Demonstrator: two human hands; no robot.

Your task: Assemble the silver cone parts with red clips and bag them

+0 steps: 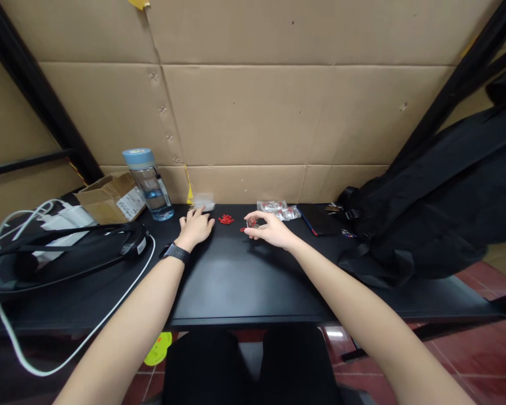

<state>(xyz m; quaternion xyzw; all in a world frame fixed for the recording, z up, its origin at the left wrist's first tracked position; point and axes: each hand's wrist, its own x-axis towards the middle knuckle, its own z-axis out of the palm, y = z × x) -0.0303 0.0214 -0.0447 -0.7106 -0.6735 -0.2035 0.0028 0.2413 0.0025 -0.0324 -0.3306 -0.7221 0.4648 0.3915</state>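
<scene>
My left hand (196, 228) rests on the black table (231, 281) with its fingers spread. Its fingertips reach the near edge of some translucent plastic bags (204, 201); whether they touch is hard to tell. Just right of that hand lies a small heap of red cords (226, 219). Between thumb and fingers, my right hand (272, 229) pinches a small clear piece with a red cord (252, 224), held low over the table; its exact kind is too small to make out. Behind the right hand lie several clear packets with red bits inside (280, 210).
A water bottle (149, 185), a cardboard box (112, 197) and a black case with white cables (76, 247) stand at left. At right are a dark flat case (318, 219), keys (333, 208) and a large black backpack (438, 197). A cardboard wall (253, 112) closes the back.
</scene>
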